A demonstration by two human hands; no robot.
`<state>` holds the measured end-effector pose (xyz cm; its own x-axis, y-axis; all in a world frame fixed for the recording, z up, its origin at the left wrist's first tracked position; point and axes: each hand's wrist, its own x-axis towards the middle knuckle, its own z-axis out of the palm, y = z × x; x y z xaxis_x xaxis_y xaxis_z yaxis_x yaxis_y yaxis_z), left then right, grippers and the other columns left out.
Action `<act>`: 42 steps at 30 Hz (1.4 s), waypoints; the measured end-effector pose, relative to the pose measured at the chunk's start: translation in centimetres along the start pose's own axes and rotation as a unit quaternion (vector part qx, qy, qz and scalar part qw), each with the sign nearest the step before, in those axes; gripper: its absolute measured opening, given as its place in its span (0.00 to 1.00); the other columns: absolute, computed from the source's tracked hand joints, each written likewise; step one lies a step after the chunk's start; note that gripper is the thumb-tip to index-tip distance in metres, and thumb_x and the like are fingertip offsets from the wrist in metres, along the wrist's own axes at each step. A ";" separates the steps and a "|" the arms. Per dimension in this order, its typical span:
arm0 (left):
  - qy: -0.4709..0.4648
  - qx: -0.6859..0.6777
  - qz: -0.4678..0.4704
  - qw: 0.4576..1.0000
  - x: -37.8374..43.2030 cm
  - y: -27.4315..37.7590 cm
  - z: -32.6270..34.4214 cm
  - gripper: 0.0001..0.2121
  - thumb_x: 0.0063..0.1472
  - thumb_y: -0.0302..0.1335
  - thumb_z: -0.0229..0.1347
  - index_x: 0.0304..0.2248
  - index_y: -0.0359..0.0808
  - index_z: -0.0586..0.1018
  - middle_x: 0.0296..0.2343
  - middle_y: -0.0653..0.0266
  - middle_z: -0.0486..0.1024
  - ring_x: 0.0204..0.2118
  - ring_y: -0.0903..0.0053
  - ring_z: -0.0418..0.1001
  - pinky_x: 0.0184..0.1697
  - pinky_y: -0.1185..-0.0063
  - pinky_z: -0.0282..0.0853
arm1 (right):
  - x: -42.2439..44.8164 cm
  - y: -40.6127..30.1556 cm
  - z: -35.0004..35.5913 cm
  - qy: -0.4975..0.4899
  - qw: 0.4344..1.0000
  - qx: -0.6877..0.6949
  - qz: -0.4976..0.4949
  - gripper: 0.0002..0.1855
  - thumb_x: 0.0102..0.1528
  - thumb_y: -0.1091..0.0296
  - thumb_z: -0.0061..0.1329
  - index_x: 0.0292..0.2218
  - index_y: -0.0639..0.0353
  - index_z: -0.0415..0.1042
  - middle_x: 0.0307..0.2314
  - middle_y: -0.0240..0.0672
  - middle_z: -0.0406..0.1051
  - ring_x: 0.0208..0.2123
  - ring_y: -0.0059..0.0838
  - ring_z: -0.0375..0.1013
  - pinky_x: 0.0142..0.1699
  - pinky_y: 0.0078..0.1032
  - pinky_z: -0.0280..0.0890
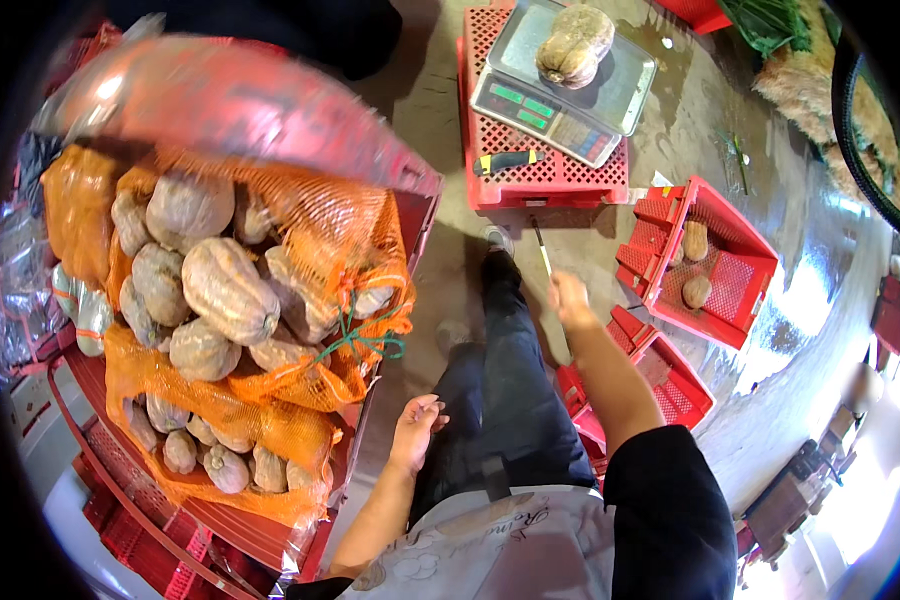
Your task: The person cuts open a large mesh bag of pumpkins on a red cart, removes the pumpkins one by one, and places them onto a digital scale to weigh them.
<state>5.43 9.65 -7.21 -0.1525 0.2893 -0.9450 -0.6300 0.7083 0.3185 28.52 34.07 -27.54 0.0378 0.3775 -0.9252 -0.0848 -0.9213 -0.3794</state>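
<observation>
My right hand [569, 294] is closed around a thin black-and-white rod [543, 251], which points away from me over the floor. My left hand [417, 426] hangs beside the red cart [349, 457], fingers loosely curled and holding nothing. On that cart, large ribbed pumpkins [229, 289] show through the open mouth of an orange mesh sack [330, 214]. Green twine [356, 343] is tied at the sack's edge. A second mesh sack [270, 427] with smaller pumpkins [225, 469] lies nearer to me. Ahead, one pumpkin [577, 41] sits on a digital scale [547, 120].
The scale stands on an upturned red crate [487, 191], beside a yellow-and-black utility knife [508, 161]. To my right, a red crate [746, 289] holds a few pumpkins; another crate [694, 397] stands close by. Blurred red sheeting [217, 112] covers the cart's far end. The concrete floor [765, 390] looks wet.
</observation>
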 end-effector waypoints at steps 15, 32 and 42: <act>0.099 0.016 0.133 0.986 -10.2 -3.1 -12.4 0.15 0.49 0.14 0.45 0.38 0.34 0.69 0.30 0.68 0.69 0.26 0.83 0.67 0.26 0.84 0.65 | -15.9 1.2 -0.4 -0.101 0.930 -0.339 -0.094 0.13 0.47 0.68 0.46 0.37 0.59 0.66 0.19 0.30 0.66 0.18 0.20 0.64 0.22 0.17 0.60; 0.418 -0.147 0.257 0.859 -6.5 -3.1 -22.5 0.07 0.53 0.26 0.49 0.32 0.35 0.74 0.24 0.61 0.73 0.28 0.79 0.70 0.33 0.80 0.65 | -24.0 -3.3 25.0 -0.370 0.686 -0.625 -0.048 0.07 0.52 0.67 0.44 0.35 0.52 0.66 0.22 0.25 0.67 0.22 0.17 0.66 0.25 0.14 0.61; 0.731 -0.186 0.061 0.653 -8.5 -11.1 -35.4 0.32 0.44 0.23 0.52 0.50 0.34 0.56 0.45 0.44 0.60 0.48 0.54 0.57 0.51 0.67 0.52 | -37.8 12.7 43.3 -0.493 0.564 -0.655 -0.095 0.13 0.51 0.73 0.47 0.39 0.63 0.66 0.28 0.27 0.67 0.30 0.16 0.64 0.35 0.15 0.60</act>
<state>-13.24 -23.49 -5.36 -0.6117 -0.7887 -0.0612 -0.6457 0.4531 0.6147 -17.15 12.10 2.46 -0.7053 -0.2463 -0.6648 0.6608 0.1111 -0.7423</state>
